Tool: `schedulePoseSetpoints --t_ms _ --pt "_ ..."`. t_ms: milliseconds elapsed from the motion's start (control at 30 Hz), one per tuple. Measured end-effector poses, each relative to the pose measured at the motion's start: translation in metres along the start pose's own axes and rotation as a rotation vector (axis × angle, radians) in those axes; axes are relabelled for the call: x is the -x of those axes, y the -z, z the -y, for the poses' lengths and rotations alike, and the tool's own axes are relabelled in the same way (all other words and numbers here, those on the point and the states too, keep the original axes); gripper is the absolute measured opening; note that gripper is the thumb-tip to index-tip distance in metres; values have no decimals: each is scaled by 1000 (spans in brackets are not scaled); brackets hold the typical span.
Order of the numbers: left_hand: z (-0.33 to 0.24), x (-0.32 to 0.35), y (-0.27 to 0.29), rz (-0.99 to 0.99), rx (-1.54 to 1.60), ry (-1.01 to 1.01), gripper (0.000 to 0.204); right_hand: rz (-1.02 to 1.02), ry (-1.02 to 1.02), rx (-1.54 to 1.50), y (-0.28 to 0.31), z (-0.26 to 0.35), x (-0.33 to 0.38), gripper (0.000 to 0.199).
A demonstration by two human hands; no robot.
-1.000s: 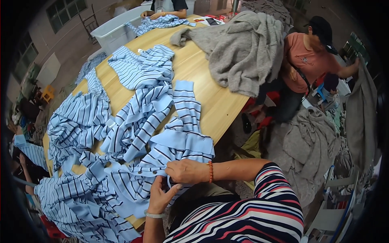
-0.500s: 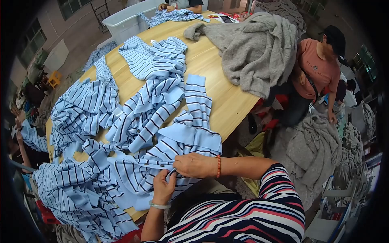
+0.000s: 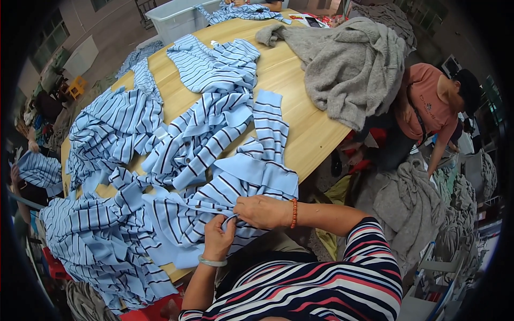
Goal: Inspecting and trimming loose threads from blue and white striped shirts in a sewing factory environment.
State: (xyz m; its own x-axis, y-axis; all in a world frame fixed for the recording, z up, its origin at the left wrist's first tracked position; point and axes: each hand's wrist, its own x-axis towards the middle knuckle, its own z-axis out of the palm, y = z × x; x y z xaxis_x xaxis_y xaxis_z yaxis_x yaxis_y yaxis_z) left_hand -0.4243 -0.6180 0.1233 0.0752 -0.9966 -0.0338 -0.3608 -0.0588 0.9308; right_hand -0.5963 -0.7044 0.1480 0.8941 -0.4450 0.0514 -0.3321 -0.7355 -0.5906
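A light-blue cardigan [image 3: 225, 184] with dark stripes lies at the table's near edge, its button band stretched toward my hands. My left hand [image 3: 218, 236] pinches the band's edge between thumb and fingers. Right beside it, my right hand [image 3: 262, 211] is closed on the same band, knuckles up. A few dark buttons show along the band left of my fingers; what lies under the fingertips is hidden. One striped sleeve [image 3: 270, 125] of knit stretches away over the wood just beyond.
More striped knits [image 3: 115, 125] cover the left of the wooden table [image 3: 308, 142]. A grey knit pile [image 3: 356, 69] sits far right. Beyond the right edge a person [image 3: 432, 107] bends over grey garments [image 3: 409, 200]. A plastic bin [image 3: 176, 21] stands at the back.
Both my hands stay on the button band, shifting only slightly. The person at right has leaned lower over the grey garments. At far left, another person's hands have raised a striped knit.
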Motion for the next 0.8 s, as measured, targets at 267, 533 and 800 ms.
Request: schedulePoseSetpoints --t_ms 267,533,800 --pt "19 3 -16 -142 -115 -154 18 9 -44 -73 -9 -6 2 11" --pt "30 0 -14 -157 -134 -176 14 -172 47 -146 -28 -18 1 22" --pt "24 -9 -13 -105 -81 -58 15 -165 112 -250 -13 -34 -4 17"
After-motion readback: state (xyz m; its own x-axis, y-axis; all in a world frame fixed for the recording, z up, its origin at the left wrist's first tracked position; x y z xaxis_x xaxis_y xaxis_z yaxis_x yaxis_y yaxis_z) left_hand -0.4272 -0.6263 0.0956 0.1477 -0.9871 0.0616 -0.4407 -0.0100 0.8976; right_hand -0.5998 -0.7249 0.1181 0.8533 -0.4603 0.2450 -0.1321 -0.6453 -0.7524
